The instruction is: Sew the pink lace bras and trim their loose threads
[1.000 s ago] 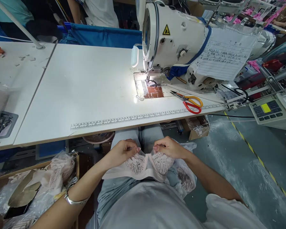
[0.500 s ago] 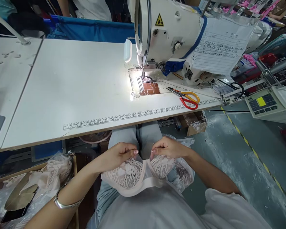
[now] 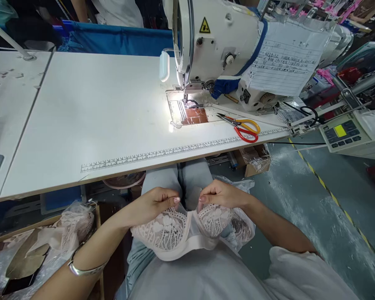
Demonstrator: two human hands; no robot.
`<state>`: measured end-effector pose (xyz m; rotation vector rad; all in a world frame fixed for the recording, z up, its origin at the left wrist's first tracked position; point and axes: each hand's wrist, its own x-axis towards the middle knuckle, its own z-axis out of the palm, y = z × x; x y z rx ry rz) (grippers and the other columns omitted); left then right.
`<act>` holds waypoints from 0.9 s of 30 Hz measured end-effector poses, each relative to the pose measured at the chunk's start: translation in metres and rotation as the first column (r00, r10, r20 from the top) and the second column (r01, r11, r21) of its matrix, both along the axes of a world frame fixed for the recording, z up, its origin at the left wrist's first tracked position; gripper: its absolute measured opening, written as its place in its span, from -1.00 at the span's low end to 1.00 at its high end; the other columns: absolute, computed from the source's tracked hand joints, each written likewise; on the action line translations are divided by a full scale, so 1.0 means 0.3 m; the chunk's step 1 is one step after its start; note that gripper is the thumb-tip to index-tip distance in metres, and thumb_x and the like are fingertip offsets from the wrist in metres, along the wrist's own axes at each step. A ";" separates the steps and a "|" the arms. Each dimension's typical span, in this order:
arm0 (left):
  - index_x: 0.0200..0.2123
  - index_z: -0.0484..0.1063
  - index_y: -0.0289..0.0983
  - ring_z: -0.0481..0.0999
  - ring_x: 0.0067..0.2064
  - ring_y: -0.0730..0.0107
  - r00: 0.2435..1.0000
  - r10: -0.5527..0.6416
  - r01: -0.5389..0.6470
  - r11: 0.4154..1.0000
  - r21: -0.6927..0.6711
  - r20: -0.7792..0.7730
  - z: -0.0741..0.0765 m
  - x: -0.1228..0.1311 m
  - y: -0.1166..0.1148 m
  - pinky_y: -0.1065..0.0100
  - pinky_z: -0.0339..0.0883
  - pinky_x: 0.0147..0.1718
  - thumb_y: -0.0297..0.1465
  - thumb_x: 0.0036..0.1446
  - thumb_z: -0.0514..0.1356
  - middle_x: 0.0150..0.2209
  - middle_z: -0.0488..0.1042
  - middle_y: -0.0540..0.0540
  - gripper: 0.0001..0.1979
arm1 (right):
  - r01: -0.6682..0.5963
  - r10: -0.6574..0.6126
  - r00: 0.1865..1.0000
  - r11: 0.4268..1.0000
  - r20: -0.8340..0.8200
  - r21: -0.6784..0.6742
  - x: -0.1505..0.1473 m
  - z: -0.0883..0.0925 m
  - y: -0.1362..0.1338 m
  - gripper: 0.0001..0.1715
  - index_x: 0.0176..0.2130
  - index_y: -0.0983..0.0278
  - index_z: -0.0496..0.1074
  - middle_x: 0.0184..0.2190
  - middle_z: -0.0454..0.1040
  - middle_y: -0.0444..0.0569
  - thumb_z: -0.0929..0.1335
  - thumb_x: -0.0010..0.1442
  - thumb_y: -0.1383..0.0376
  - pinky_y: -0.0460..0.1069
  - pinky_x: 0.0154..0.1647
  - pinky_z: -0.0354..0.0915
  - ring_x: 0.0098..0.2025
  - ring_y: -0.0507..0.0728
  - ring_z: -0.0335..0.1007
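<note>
A pale pink lace bra hangs over my lap, its two cups side by side. My left hand pinches the upper edge of the left cup between thumb and fingers. The upper edge of the right cup is pinched in my right hand. Both hands are below the table's front edge, a short gap apart. On the white table stands a sewing machine with its lamp lit. Scissors with red and yellow handles lie to the right of the needle plate.
A printed ruler runs along the table's front edge. At the lower left is a box with lace pieces and plastic. A control panel sits at the right. Part of another person shows behind the table.
The bra's cups have tilted slightly, showing more of the lace, and its lower edge hangs a little lower. Both hands keep their pinch. The view has shifted slightly.
</note>
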<state>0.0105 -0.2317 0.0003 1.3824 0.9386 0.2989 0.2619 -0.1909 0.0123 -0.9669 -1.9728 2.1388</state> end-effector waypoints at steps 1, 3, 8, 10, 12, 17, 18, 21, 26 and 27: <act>-0.47 0.34 -0.27 0.16 -0.48 0.44 1.000 -0.008 0.008 1.000 0.005 0.007 0.003 0.000 0.001 0.42 0.11 -0.47 -0.07 0.26 0.02 -0.54 0.16 0.06 -0.57 | 0.002 -0.002 1.000 1.000 0.002 -0.002 0.001 -0.001 -0.001 -0.37 -0.34 0.43 0.60 -0.61 0.34 -0.14 0.34 0.21 -0.11 -0.08 -0.50 0.00 -0.56 -0.04 0.02; -0.47 0.34 -0.27 0.14 -0.48 0.45 1.000 -0.016 0.016 1.000 0.011 0.027 0.007 0.000 0.001 0.41 0.10 -0.47 -0.08 0.27 0.02 -0.54 0.15 0.07 -0.58 | -0.001 0.001 1.000 1.000 0.006 0.000 0.003 -0.004 -0.002 -0.39 -0.32 0.43 0.61 -0.61 0.32 -0.16 0.34 0.23 -0.08 -0.08 -0.50 -0.01 -0.56 -0.04 0.02; -0.48 0.32 -0.26 0.10 -0.49 0.45 0.998 -0.025 0.025 1.000 -0.004 0.049 0.002 -0.001 0.000 0.39 0.05 -0.48 -0.08 0.28 0.00 -0.55 0.10 0.08 -0.57 | -0.001 0.001 1.000 1.000 -0.005 0.009 0.009 -0.010 -0.004 -0.43 -0.32 0.43 0.61 -0.60 0.32 -0.16 0.33 0.26 -0.03 -0.07 -0.48 0.02 -0.55 -0.04 0.02; -0.47 0.31 -0.26 0.10 -0.48 0.45 0.998 -0.025 0.026 1.000 -0.010 0.051 -0.001 0.000 0.000 0.39 0.04 -0.47 -0.09 0.29 0.00 -0.54 0.10 0.08 -0.58 | 0.003 -0.002 1.000 1.000 -0.012 0.012 0.009 -0.009 -0.005 -0.43 -0.34 0.42 0.60 -0.59 0.34 -0.15 0.34 0.25 -0.04 -0.07 -0.48 0.02 -0.55 -0.04 0.04; -0.48 0.31 -0.26 0.09 -0.48 0.45 0.998 -0.025 0.026 1.000 -0.013 0.057 -0.001 0.000 -0.001 0.39 0.02 -0.47 -0.09 0.29 0.01 -0.54 0.10 0.08 -0.58 | -0.002 0.002 1.000 1.000 -0.012 0.019 0.007 -0.011 -0.007 -0.42 -0.34 0.41 0.60 -0.60 0.32 -0.15 0.33 0.25 -0.06 -0.07 -0.49 0.01 -0.56 -0.04 0.02; -0.49 0.29 -0.25 0.06 -0.50 0.47 0.999 -0.018 0.020 0.999 -0.034 0.048 -0.004 -0.002 -0.002 0.40 -0.02 -0.49 -0.11 0.27 0.04 -0.54 0.08 0.10 -0.60 | -0.073 0.073 0.997 0.997 0.015 -0.019 0.005 -0.023 -0.009 -0.34 -0.30 0.39 0.57 -0.60 0.26 -0.19 0.32 0.20 -0.16 -0.08 -0.50 -0.01 -0.56 -0.04 0.02; -0.51 0.27 -0.25 0.06 -0.50 0.47 0.999 -0.014 0.017 0.999 -0.043 0.052 -0.007 -0.001 -0.001 0.41 -0.02 -0.49 -0.11 0.26 0.06 -0.54 0.07 0.10 -0.61 | -0.105 0.105 0.994 0.994 0.012 -0.029 0.004 -0.027 -0.010 -0.35 -0.29 0.38 0.56 -0.58 0.28 -0.19 0.35 0.16 -0.17 -0.09 -0.49 0.01 -0.54 -0.04 0.05; -0.55 0.24 -0.25 0.03 -0.53 0.51 0.999 0.002 0.000 0.998 -0.067 0.034 -0.023 0.011 0.004 0.42 -0.04 -0.53 -0.14 0.19 0.15 -0.58 0.03 0.12 -0.62 | -0.195 0.195 0.980 0.981 0.033 -0.013 -0.004 -0.038 -0.019 -0.44 -0.23 0.34 0.56 -0.61 0.19 -0.26 0.48 0.03 -0.08 -0.10 -0.51 -0.05 -0.54 -0.05 0.02; -0.41 0.45 -0.24 0.34 -0.50 0.38 0.842 0.532 -0.444 0.777 0.445 -0.088 -0.027 0.021 -0.021 0.38 0.17 -0.48 -0.24 0.11 0.25 -0.54 0.37 0.02 -0.81 | -0.008 0.014 0.999 0.991 0.042 -0.136 -0.018 -0.058 -0.034 -0.55 -0.40 0.35 0.54 -0.60 0.26 -0.24 0.53 -0.03 0.00 -0.11 -0.50 -0.02 -0.52 -0.06 0.09; -0.35 0.49 -0.22 0.43 -0.39 0.30 0.765 0.644 -0.523 0.622 0.583 -0.002 -0.019 0.016 -0.042 0.35 0.26 -0.38 -0.27 0.12 0.26 -0.44 0.47 -0.04 -0.85 | 0.084 -0.079 0.996 0.974 0.031 -0.211 -0.017 -0.061 -0.033 -0.55 -0.43 0.35 0.53 -0.58 0.30 -0.22 0.54 -0.05 0.00 -0.11 -0.48 0.02 -0.51 -0.05 0.13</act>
